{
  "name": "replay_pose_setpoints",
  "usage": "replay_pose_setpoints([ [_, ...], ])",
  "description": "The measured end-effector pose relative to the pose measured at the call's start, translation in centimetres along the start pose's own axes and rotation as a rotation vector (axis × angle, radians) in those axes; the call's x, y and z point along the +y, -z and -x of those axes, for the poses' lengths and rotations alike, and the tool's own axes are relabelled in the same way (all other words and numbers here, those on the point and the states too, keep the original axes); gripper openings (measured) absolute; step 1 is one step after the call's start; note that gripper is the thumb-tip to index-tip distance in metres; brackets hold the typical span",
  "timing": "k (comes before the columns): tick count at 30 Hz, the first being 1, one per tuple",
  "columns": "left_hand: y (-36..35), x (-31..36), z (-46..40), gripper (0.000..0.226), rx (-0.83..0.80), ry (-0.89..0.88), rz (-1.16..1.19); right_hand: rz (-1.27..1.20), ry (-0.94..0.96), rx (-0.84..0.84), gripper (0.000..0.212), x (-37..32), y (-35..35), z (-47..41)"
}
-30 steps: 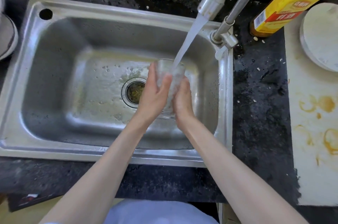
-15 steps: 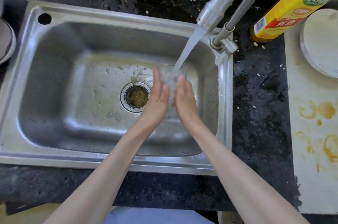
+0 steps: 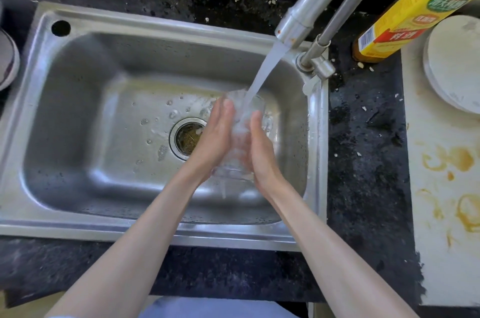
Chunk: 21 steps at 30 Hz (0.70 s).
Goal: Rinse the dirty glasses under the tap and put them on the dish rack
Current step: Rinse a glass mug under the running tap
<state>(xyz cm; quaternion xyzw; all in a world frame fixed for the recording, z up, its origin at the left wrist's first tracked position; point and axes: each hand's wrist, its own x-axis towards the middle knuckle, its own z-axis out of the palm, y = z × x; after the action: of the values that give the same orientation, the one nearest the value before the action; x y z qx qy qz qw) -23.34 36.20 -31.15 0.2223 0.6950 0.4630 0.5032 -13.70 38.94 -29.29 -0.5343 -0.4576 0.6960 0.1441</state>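
Note:
A clear drinking glass (image 3: 242, 133) stands nearly upright over the steel sink (image 3: 166, 24), right of the drain (image 3: 187, 139). Water from the tap (image 3: 296, 24) streams into its mouth and spills over it. My left hand (image 3: 217, 135) presses flat against the glass's left side with straight fingers. My right hand (image 3: 261, 151) presses flat against its right side the same way. The glass is held between the two palms, and its lower part is blurred by running water. No dish rack is in view.
A yellow-labelled bottle (image 3: 405, 16) stands on the dark counter behind the tap. To the right lie a stained white board (image 3: 446, 187) and a round white plate (image 3: 454, 65). A bowl's edge (image 3: 6, 63) shows at far left.
My left thumb has come off the glass, and both hands now lie flat on its sides. The hands shifted against each other, as if rolling the glass under the stream.

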Motion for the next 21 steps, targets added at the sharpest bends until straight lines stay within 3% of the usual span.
replay_pose_setpoints([
  [4,0.1,-0.1,0.1,0.070,0.089,-0.084,-0.180,0.151,-0.023,0.069,0.087,0.3,-0.7,0.4],
  [7,0.5,0.2,0.0,0.070,0.082,-0.185,-0.279,0.108,-0.017,0.096,0.075,0.5,-0.1,-0.1],
  [10,1.0,0.3,-0.3,0.039,0.126,-0.231,-0.366,-0.031,-0.026,0.076,0.085,0.2,1.0,-0.7],
  [13,0.7,0.2,1.0,0.030,0.155,-0.125,-0.085,-0.176,-0.064,0.043,0.079,-0.3,1.1,-0.9],
  [16,-0.3,0.1,2.4,0.022,0.209,-0.029,0.246,-0.228,-0.060,0.048,0.090,-0.3,0.8,-1.5],
  [18,-0.7,0.6,2.6,0.017,0.236,-0.053,0.306,-0.181,-0.035,0.109,0.081,-0.3,0.4,-1.8],
  [21,-1.1,0.9,2.8,0.022,0.213,-0.151,0.201,-0.101,-0.048,0.199,0.068,0.1,0.2,-2.0],
])
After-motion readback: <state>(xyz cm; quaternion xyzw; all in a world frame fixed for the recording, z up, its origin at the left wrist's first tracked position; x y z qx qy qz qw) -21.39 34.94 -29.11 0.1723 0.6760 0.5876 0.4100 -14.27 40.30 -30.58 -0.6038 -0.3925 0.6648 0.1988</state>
